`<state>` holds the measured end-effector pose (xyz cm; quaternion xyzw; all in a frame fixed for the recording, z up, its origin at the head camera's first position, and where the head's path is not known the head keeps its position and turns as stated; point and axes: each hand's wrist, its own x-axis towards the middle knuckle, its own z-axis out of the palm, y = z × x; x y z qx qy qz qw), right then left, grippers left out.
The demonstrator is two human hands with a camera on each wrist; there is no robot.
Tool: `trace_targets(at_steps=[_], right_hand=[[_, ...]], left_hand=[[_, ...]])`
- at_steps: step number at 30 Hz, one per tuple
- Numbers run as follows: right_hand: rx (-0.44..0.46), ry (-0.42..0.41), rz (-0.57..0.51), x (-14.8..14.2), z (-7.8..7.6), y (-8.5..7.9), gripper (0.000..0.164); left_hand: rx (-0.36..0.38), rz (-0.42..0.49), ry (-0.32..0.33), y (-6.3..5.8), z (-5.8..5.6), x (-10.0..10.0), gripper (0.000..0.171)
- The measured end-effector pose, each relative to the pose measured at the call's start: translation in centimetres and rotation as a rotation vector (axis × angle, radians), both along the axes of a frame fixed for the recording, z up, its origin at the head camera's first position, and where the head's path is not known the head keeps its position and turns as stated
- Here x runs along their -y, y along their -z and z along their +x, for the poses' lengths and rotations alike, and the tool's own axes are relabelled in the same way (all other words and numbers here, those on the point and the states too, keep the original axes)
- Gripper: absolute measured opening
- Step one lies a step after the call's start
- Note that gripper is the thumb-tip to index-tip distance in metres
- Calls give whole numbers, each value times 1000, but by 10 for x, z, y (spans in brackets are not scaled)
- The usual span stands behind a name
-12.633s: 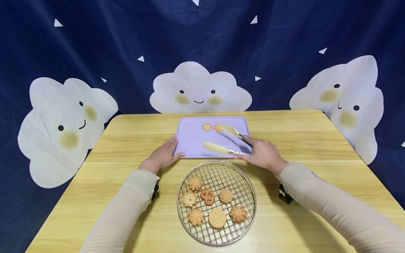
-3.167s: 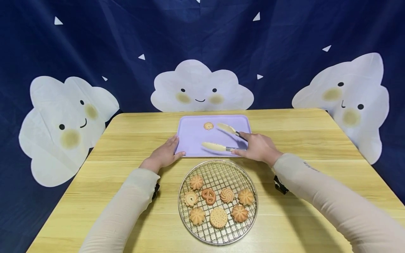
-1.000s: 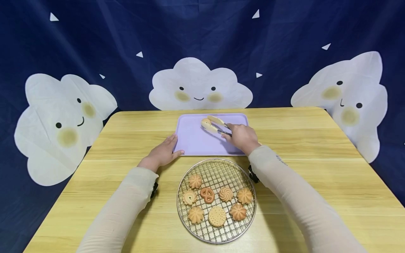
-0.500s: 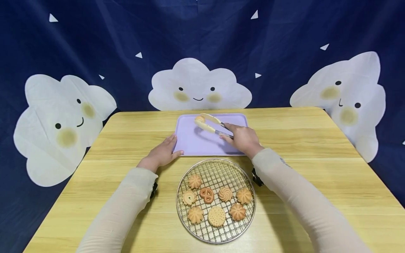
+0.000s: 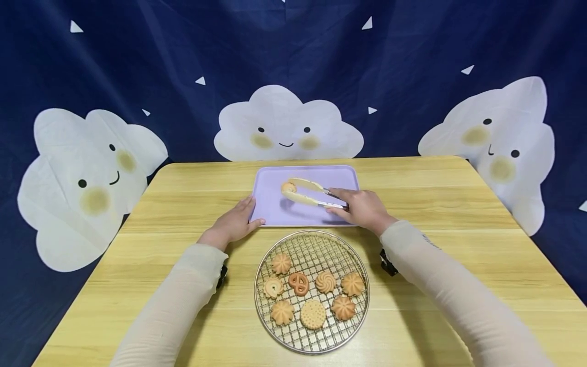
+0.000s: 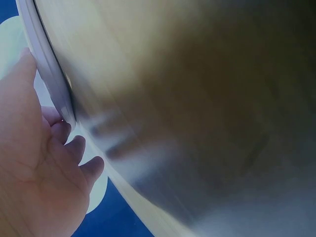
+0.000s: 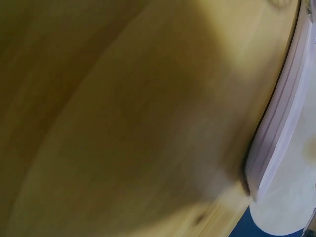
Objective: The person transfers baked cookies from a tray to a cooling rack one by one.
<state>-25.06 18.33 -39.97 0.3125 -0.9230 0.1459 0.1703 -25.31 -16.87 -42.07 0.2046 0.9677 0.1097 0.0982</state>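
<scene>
My right hand [image 5: 362, 208] grips a pair of tongs [image 5: 332, 205] with cream tips. Between those tips is a small scalloped cookie [image 5: 289, 186], held above the lilac tray [image 5: 316, 216] and casting a shadow on it. My left hand [image 5: 233, 220] rests against the tray's front left corner, fingers along the left side and thumb on the front rim. In the left wrist view, that hand [image 6: 44, 153] touches the tray wall [image 6: 52, 59]. The right wrist view shows only the tray's edge [image 7: 277, 123] and tabletop, with the hand out of sight.
A round wire rack [image 5: 312, 340] stands in front of the tray, bearing several cookies, among them a brown pretzel [image 5: 299, 284] and a dotted round cookie [image 5: 313, 314]. The wooden table [image 5: 431, 204] backs onto a dark blue curtain [image 5: 293, 46] with clouds.
Earlier, a star-shaped cookie went from the tray to the rack's right side. The tongs then took the remaining cookie off the tray. Most recently, tongs and cookie have come slightly nearer. Left hand unmoved.
</scene>
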Motion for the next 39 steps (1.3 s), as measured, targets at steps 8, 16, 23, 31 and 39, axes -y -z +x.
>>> trace_targets(at_steps=[8, 16, 23, 31, 39], right_hand=[[-39, -74, 0, -19, 5, 1, 57], [-97, -179, 5, -41, 8, 3, 57], [-144, -267, 6, -49, 14, 3, 57], [-177, -353, -7, -57, 22, 4, 56], [-202, -417, 2, -64, 26, 5, 55]], left_hand=[[-1, -5, 2, 1, 0, 0, 80], [-1, -7, 0, 1, 0, 0, 81], [-2, -6, 2, 1, 0, 0, 80], [-10, -5, 7, 0, 1, -1, 80], [-6, 0, 3, -3, 2, -2, 80]])
